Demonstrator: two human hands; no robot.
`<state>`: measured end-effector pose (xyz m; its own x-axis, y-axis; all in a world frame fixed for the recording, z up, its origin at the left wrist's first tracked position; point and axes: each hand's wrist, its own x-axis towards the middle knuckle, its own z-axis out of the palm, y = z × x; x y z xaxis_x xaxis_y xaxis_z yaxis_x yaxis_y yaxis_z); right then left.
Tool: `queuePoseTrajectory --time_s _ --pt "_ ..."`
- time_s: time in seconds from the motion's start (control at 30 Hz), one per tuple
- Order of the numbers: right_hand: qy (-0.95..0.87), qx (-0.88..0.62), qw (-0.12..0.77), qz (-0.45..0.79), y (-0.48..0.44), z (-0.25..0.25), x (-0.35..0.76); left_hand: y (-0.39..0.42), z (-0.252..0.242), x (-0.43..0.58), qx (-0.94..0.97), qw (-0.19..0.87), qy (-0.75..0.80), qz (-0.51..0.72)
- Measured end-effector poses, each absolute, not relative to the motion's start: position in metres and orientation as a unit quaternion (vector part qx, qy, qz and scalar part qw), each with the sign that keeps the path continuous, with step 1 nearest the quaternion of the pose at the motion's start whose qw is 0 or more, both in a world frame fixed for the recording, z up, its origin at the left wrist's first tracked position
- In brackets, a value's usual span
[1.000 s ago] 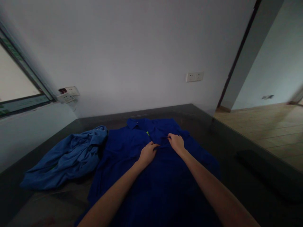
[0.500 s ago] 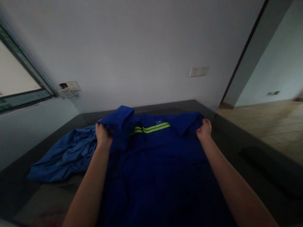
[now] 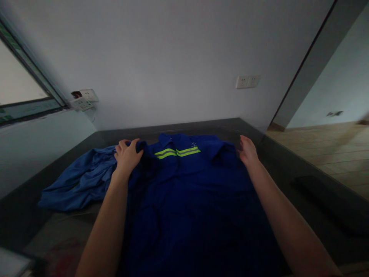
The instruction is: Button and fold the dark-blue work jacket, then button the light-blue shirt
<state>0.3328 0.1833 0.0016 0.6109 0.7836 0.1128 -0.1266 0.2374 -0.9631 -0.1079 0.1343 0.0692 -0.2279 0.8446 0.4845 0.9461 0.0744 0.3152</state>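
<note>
A dark blue work shirt (image 3: 187, 184) lies spread out front up, its collar toward the wall, with yellow-green and grey reflective stripes across the chest. My left hand (image 3: 127, 154) rests at the shirt's left sleeve, fingers apart and curved over the cloth. Just off the right sleeve's edge is my right hand (image 3: 248, 150), open, with its fingers extended and no cloth in them. A crumpled lighter blue garment (image 3: 80, 181) lies to the left, partly behind my left hand and forearm.
The clothes lie on a dark glossy tabletop (image 3: 268, 173) set against a white wall. A long black object (image 3: 325, 200) lies on its right side. Wall sockets (image 3: 248, 81) are above the back edge, and more sockets (image 3: 83, 100) hang by the window at left.
Both hands have let go of the sleeves, which they gripped and held lifted before. The sleeves have dropped, and the collar and chest stripes show more fully. The camera view has shifted slightly.
</note>
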Motion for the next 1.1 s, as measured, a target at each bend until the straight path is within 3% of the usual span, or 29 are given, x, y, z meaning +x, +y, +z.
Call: queuePoseTrajectory --time_s 0.13,0.23,0.37,0.47,0.57,1.1 --pt "-0.368 -0.491 0.739 0.279 0.162 0.038 0.322 0.125 0.076 -0.086 -0.638 0.137 -0.706 -0.277" --pt "-0.505 -0.416 0.692 0.305 0.137 0.057 0.293 0.122 0.077 -0.06 -0.727 0.053 -0.623 -0.285" --pt "-0.728 -0.432 0.436 0.304 0.107 0.032 0.256 0.112 0.034 -0.024 -0.784 -0.098 -0.593 -0.157" --pt "-0.837 -0.471 0.229 0.159 0.095 -0.011 0.254 0.1 -0.014 -0.013 -0.75 -0.054 -0.654 -0.079" --pt "-0.85 -0.511 0.106 0.076 0.096 -0.047 0.273 0.092 -0.044 -0.02 -0.745 -0.011 -0.662 -0.077" --pt "-0.81 -0.585 0.035 -0.005 0.102 -0.062 0.337 0.15 -0.057 -0.052 -0.79 -0.019 -0.609 -0.069"
